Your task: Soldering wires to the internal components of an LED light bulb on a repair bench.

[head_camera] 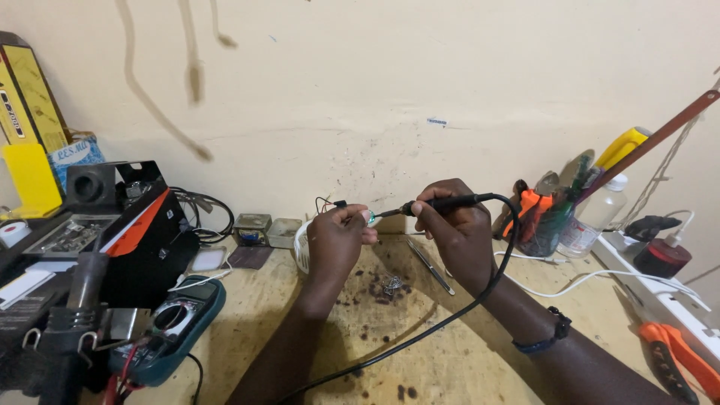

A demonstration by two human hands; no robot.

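- Seemingly steady, the right hand (pixel 457 229) is closed pen-fashion round the black grip of a soldering iron (pixel 442 203), its tip meeting a small part (pixel 370 217) pinched shut in the left hand's (pixel 339 240) fingertips, above the bench.
- Thin red and black wires (pixel 324 202) trail from that part; it looks light and fragile, best held by its edges, clear of the hot tip.
- By contrast the iron looks stiff and light, safe only at its insulated handle; its black cord (pixel 465 307) drags across the scorched wooden bench (pixel 420 360).
- Tweezers (pixel 430 265) lie just beside the right hand; a multimeter (pixel 176 326) sits well apart, left.
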